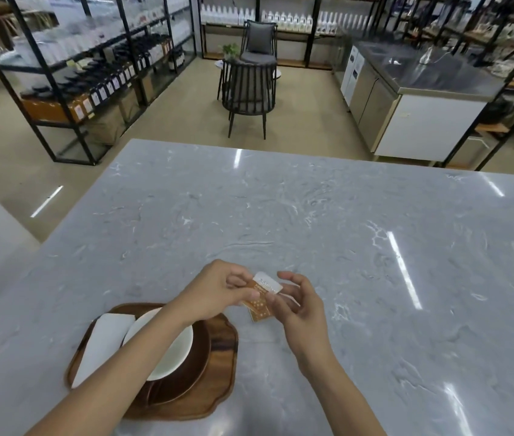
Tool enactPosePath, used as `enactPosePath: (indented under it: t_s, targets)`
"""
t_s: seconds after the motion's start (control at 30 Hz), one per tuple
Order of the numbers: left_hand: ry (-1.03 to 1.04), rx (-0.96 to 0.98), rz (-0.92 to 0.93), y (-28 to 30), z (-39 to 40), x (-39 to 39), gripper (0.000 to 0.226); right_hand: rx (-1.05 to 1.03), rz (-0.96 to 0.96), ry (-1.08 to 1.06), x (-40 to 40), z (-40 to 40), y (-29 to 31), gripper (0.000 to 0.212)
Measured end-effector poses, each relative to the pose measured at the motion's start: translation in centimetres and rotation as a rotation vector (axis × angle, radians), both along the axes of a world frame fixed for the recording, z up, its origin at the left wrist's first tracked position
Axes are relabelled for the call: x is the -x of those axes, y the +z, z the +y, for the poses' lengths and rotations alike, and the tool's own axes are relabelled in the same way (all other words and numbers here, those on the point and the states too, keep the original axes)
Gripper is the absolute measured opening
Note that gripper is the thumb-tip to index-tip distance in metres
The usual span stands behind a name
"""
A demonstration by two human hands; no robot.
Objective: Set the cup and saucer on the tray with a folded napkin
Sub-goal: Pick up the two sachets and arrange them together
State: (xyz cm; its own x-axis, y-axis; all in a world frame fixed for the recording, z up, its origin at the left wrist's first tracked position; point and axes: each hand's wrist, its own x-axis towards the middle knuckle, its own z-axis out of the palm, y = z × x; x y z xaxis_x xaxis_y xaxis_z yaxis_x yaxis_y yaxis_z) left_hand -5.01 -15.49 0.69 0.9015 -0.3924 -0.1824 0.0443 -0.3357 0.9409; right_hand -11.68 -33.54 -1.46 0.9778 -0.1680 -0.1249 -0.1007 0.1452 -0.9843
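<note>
A wooden tray [218, 372] lies near the front left of the grey marble table. On it rests a dark brown saucer [196, 357] carrying a white cup [174, 350], partly hidden by my left forearm. A white folded napkin [104, 344] lies along the tray's left side. Just right of the tray and above the table, both hands hold a small orange and white sachet [262, 297]. My left hand [218, 291] pinches its left end; my right hand [299, 306] grips its right side.
The marble table [312, 215] stretches far ahead and to the right. Beyond it stand dark chairs [249, 89], black shelving with bottles [92, 73] on the left and a steel counter [422, 89] on the right.
</note>
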Motion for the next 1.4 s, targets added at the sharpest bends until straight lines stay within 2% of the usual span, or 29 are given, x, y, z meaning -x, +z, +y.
enactPosePath:
  t_s: [0.17, 0.23, 0.3, 0.37, 0.43, 0.57, 0.9, 1.03, 1.17, 1.33, 1.4]
  targets:
    - [0.17, 0.018, -0.027, -0.1, 0.2, -0.3, 0.014, 0.097, -0.027, 0.006, -2.6, -1.6, -0.1, 0.029]
    - [0.225, 0.032, -0.01, -0.4, 0.6, -0.4, 0.013, 0.25, 0.008, -0.048, -3.7, -2.6, -0.8, 0.021]
    - [0.263, 0.06, 0.016, -0.7, 0.9, -0.4, 0.012, 0.522, 0.127, -0.042, -4.3, -3.2, -2.0, 0.02]
    - [0.299, 0.079, 0.026, -0.9, 1.1, -0.3, 0.011, 0.781, 0.273, 0.035, -4.3, -3.0, -3.1, 0.034]
    - [0.333, 0.096, 0.023, -0.9, 1.0, -0.2, 0.012, 0.944, 0.367, 0.1, -4.0, -2.1, -4.1, 0.046]
    - [0.368, 0.124, 0.014, -0.9, 1.1, 0.1, 0.019, 1.055, 0.417, 0.138, -3.5, 0.0, -5.1, 0.057]
    - [0.37, 0.061, 0.002, -1.1, 1.7, 1.4, 0.017, 0.933, 0.347, 0.101, -2.9, 1.2, -5.3, 0.033]
    - [0.351, 0.027, -0.009, -1.2, 1.6, 1.8, 0.017, 0.707, 0.219, 0.089, -2.0, 0.9, -4.9, 0.024]
    - [0.366, -0.01, -0.017, -1.3, 1.8, 2.3, 0.019, 0.411, 0.105, 0.033, -1.0, 0.4, -3.6, 0.026]
    - [0.382, 0.027, -0.01, -1.1, 1.9, 3.4, 0.018, 0.229, 0.023, 0.028, 0.6, -0.5, -0.7, 0.035]
    - [0.381, 0.067, 0.005, -0.8, 1.8, 3.9, 0.02, 0.211, -0.006, 0.07, 1.3, -0.6, 0.5, 0.031]
